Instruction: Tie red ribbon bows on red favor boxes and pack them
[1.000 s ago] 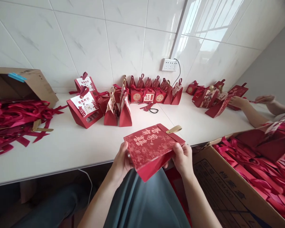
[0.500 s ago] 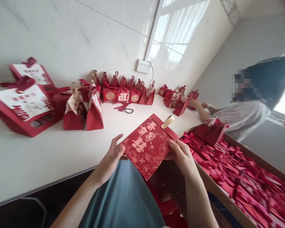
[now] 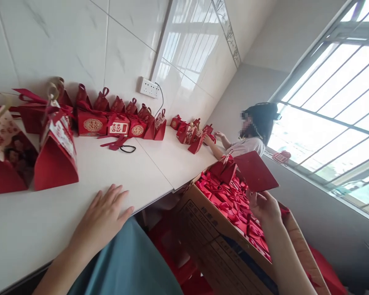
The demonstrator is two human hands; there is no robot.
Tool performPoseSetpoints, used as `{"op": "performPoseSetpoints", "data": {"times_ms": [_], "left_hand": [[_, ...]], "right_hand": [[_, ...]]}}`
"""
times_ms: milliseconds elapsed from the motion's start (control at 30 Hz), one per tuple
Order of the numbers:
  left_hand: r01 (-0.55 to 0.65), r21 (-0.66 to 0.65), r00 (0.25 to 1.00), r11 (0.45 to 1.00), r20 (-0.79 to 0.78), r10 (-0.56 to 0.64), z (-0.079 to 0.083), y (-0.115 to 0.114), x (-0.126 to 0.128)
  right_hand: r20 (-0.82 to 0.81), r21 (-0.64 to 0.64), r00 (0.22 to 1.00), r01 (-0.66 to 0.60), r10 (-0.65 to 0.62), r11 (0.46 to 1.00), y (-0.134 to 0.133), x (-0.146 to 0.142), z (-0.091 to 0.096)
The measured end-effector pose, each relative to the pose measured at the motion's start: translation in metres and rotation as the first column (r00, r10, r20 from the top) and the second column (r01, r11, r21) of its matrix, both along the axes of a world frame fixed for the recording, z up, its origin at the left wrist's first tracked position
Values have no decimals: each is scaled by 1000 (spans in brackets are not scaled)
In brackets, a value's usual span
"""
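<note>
My left hand (image 3: 108, 211) lies flat on the white tabletop (image 3: 135, 170) near its front edge, fingers spread, holding nothing. On the right, my right hand (image 3: 264, 205) grips a flat red gift box (image 3: 258, 171) by its lower edge, its plain side facing me. It is raised over a large cardboard carton (image 3: 203, 217) filled with red ribboned gift pieces (image 3: 230, 196). An upright red gift box (image 3: 224, 169) stands on the pile at the carton's far end.
Red gift boxes (image 3: 94, 123) line the wall, with larger tent-shaped ones (image 3: 57, 151) at left. A dark red ribbon (image 3: 118, 142) and a black hair tie (image 3: 128, 149) lie on the table. A co-worker (image 3: 249, 135) handles boxes at the far end, below a barred window (image 3: 332, 102).
My left hand has let go of the flat gift box and moved onto the tabletop. My right hand has carried the box right, over the carton, turning it over. The view has swung right.
</note>
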State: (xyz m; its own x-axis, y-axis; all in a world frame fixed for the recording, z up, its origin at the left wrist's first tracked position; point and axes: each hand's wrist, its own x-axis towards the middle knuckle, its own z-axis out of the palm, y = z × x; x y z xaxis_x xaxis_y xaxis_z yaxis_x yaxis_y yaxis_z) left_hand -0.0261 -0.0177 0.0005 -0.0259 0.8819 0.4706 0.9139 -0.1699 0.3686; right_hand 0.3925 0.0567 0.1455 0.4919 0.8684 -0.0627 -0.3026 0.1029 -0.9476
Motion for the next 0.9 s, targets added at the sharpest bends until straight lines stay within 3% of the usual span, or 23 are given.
{"op": "performPoseSetpoints", "data": {"times_ms": [133, 233, 300, 400, 500, 567, 767, 900], "left_hand": [[-9, 9, 999, 1000, -48, 9, -4, 4, -1], [-24, 2, 996, 1000, -90, 24, -5, 5, -1], [-25, 6, 994, 1000, -104, 26, -5, 5, -1], [-22, 14, 994, 1000, -109, 23, -4, 4, 0], [-17, 14, 993, 1000, -114, 18, -2, 3, 0], [-9, 13, 993, 1000, -114, 11, -2, 3, 0], [-28, 11, 996, 1000, -86, 29, -1, 3, 0], [-33, 29, 995, 999, -91, 35, -3, 3, 0]], "right_hand": [[129, 48, 984, 118, -123, 992, 1, 17, -6], [270, 99, 925, 248, -266, 964, 4, 36, -3], [396, 115, 844, 346, -363, 931, 6, 50, 0], [623, 103, 648, 487, -438, 867, 13, 67, 4], [815, 48, 455, 566, -360, 823, 29, 76, 3], [892, 0, 368, 579, -262, 815, 45, 75, -3], [977, -107, 212, 560, -17, 821, 95, 58, -33], [987, -142, 141, 561, 75, 815, 109, 54, -39]]}}
